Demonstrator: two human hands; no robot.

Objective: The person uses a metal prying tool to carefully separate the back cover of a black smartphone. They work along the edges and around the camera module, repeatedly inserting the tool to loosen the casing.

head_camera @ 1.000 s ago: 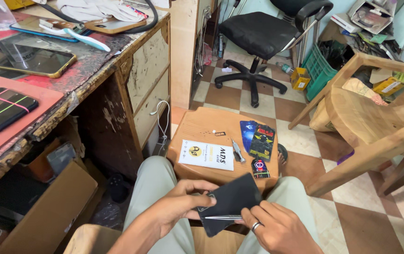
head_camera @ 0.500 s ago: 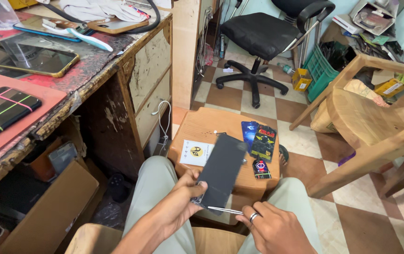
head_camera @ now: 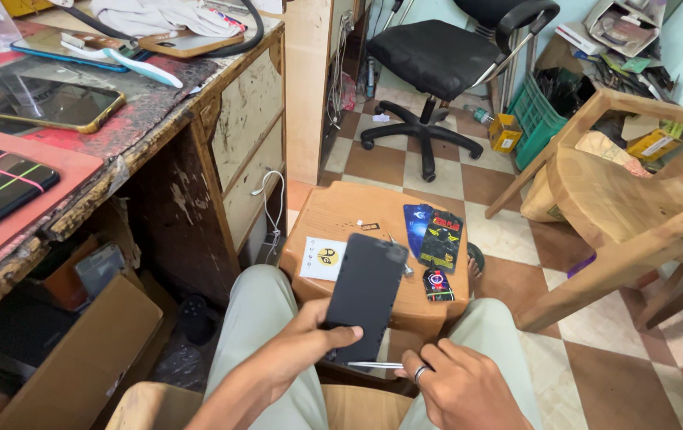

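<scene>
Left hand (head_camera: 290, 362) gripping phone (head_camera: 365, 295) (upright)

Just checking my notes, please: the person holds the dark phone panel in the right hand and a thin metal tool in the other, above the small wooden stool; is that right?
Not quite: the head view shows the left hand holding the dark phone panel, and the right hand holding the thin metal tool. They are above the small wooden stool, as you said.
</scene>
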